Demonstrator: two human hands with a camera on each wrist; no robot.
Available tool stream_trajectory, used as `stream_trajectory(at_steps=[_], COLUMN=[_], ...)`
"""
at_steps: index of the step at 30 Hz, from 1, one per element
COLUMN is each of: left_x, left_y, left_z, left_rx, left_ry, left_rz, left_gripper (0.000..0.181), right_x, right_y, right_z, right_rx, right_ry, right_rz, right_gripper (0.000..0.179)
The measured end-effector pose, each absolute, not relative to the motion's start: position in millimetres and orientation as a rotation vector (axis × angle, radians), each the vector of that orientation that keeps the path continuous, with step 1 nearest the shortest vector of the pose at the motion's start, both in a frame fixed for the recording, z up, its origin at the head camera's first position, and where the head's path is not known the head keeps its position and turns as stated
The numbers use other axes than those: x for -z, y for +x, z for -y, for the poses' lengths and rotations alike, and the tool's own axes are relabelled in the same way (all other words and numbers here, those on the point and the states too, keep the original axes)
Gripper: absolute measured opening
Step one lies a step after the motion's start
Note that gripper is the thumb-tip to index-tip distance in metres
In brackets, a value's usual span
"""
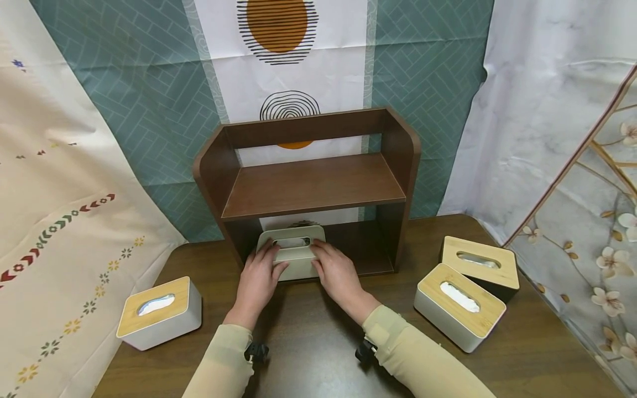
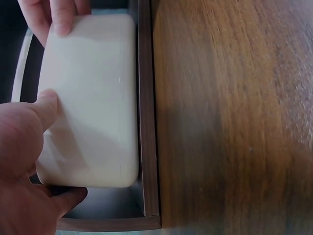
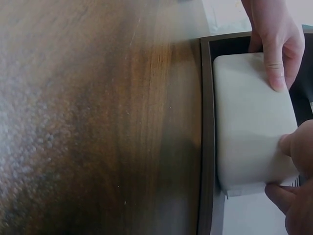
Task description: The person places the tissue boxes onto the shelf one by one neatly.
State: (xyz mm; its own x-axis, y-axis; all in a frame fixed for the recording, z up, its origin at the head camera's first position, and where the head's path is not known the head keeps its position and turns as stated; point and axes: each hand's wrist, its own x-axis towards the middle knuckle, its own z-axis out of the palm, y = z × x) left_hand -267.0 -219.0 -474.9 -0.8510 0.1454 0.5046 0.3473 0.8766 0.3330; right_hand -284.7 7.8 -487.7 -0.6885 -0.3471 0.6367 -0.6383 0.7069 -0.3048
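Low on the left inside the brown shelf (image 1: 313,185), the left hand (image 1: 259,279) and right hand (image 1: 339,276) are gripping a pale tissue box (image 1: 299,269) by opposite ends (thumbs pressing its front), forearms (image 1: 410,354) slanting inward.

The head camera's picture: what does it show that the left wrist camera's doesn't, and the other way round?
Only the head view shows the pale-sided tissue box on the left, a second pale-sided tissue box and a black-sided tissue box on the right, the upper board, and the top slot of the held tissue box.

Only the left wrist view shows the lower left front corner, which the left hand hides from the head camera.

Both show two hands, left and right hand, gripping that box, the brown shelf and the wood-grain table.
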Motion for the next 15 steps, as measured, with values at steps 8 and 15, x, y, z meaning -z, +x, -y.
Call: stream_trajectory(at_steps=[8, 15], left_x=[478.9, 479.9], left_y=[-264.7, -261.5], left_z=[216.0, 214.0], left_rx=[0.594, 0.582], left_ry=[-0.335, -0.343], left_rz=[2.53, 2.485], left_gripper=[0.053, 0.053], right_x=[485.0, 480.3], right_y=[-284.6, -282.4], right_z=[-10.1, -11.9], right_rx=[-0.691, -0.648], right_ry=[0.791, 0.805], right_rz=[2.364, 2.389], right_gripper=[0.037, 0.042])
